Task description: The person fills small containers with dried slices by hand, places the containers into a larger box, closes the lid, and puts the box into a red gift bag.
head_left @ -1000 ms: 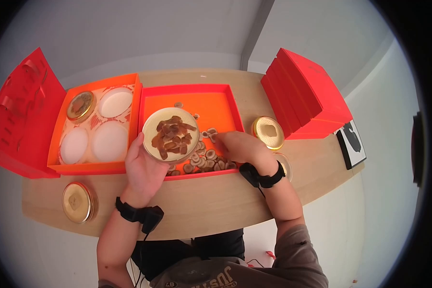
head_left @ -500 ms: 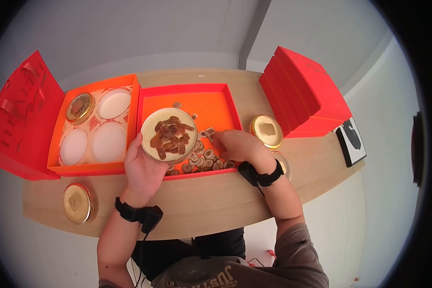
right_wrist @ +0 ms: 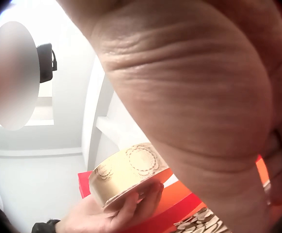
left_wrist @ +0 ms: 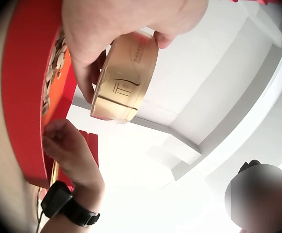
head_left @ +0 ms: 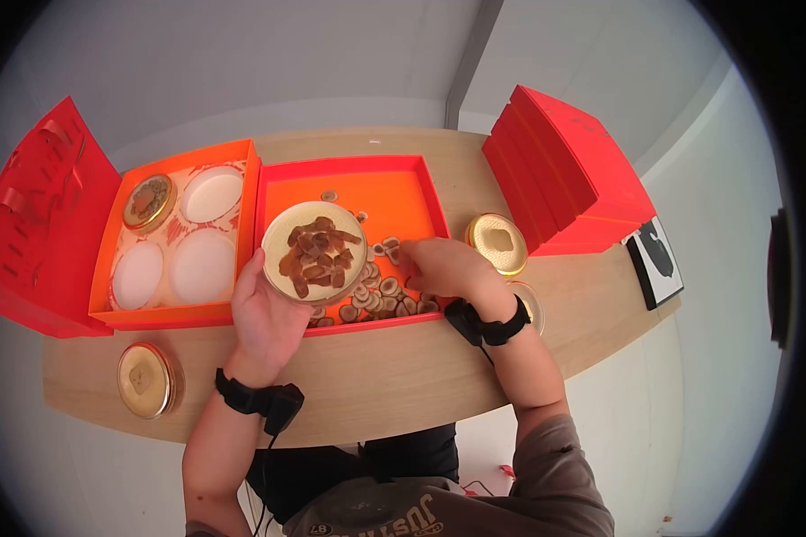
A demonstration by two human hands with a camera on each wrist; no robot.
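Note:
The left hand (head_left: 269, 320) grips a round gold jar (left_wrist: 126, 73) from beneath and the side, above the red-rimmed tray (head_left: 349, 162). Reddish-brown pieces (head_left: 318, 255) lie heaped in the middle of the jar's pale top. Low over the right part of the tray is the right hand (head_left: 448, 268), its fingers bent down beside many round brown-edged slices (head_left: 388, 288). In the left wrist view the right hand's thumb and fingers (left_wrist: 58, 132) curl near the tray wall; whether a slice is between them cannot be told.
An orange box (head_left: 175, 231) on the left has round recesses, one holding a jar (head_left: 149, 201). Another jar (head_left: 145, 380) stands at the front left. Right of the tray are a gold-topped jar (head_left: 498, 243), red boxes (head_left: 573, 170) and a black-and-white box (head_left: 655, 261).
The right hand has shifted slightly and its bent fingers remain among the slices. The left hand still grips the jar, nearly unmoved.

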